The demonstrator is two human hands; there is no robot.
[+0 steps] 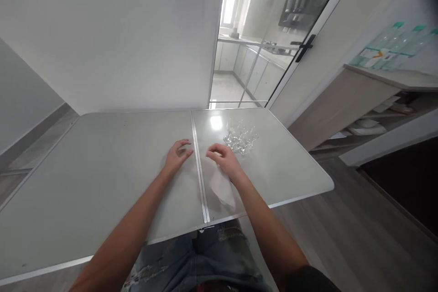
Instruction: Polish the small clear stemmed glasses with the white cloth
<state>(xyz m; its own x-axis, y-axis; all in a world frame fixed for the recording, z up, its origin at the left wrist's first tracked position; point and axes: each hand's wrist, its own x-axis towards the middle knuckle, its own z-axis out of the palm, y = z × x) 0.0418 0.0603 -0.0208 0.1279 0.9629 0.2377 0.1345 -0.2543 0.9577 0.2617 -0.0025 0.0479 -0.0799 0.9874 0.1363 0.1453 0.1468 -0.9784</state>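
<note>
My left hand (178, 155) hovers over the table left of its central seam, its thumb and fingers curved apart with nothing between them. Just right of the seam is my right hand (224, 159), its fingers curled inward. A soft white cloth (221, 188) hangs below its palm, apparently held by the lower fingers, which are hidden. Behind my right hand stands a tight cluster of clear glassware (241, 136). These look like several small stemmed glasses, but their outlines merge.
The pale folding table (112, 178) has a metal-edged seam (199, 169) across it. A white wall (137, 36) rises at its back edge. A glass door with a black handle (304, 48) stands behind right. Bottles with green caps (390, 50) stand on a shelf unit (362, 86) at right.
</note>
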